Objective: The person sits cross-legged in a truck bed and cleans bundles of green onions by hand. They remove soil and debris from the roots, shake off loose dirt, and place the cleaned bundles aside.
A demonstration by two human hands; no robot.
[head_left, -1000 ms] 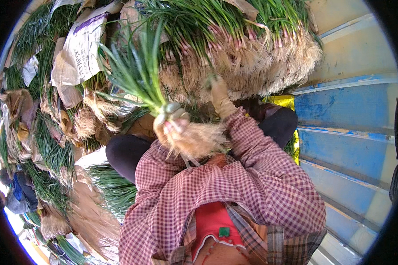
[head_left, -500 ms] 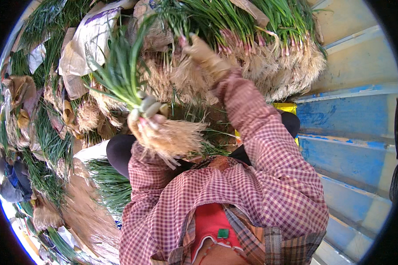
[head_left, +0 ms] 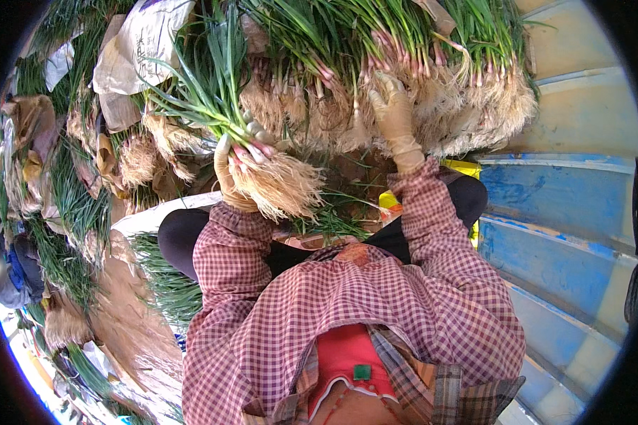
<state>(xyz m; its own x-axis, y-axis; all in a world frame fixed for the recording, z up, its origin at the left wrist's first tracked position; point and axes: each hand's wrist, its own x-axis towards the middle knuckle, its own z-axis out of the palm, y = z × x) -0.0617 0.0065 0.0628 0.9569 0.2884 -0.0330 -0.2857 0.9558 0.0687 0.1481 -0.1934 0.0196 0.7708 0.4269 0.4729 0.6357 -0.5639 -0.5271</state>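
My gloved left hand (head_left: 228, 168) is wrapped round a bunch of green garlic (head_left: 266, 173). Its leaves point up and away to the left, while the pinkish stem ends and long pale roots hang toward my lap. My right hand (head_left: 393, 117), in a tan glove, reaches to the far heap of green garlic (head_left: 319, 71). Its fingers are stretched out against the roots and lower stems, with no plant visibly gripped. The roots in this heap face me and the leaves lie away from me.
Blue and cream ribbed panels (head_left: 553, 191) run along the right. More bundled greens (head_left: 78, 219) and a white sack (head_left: 142, 49) lie to the left. A yellow bag (head_left: 461, 168) shows beside my right knee. Loose leaves (head_left: 337, 216) lie between my legs.
My right hand has moved right and nearer along the heap, away from the stems it was at. The bunch in my left hand has shifted slightly, its roots hanging more toward me.
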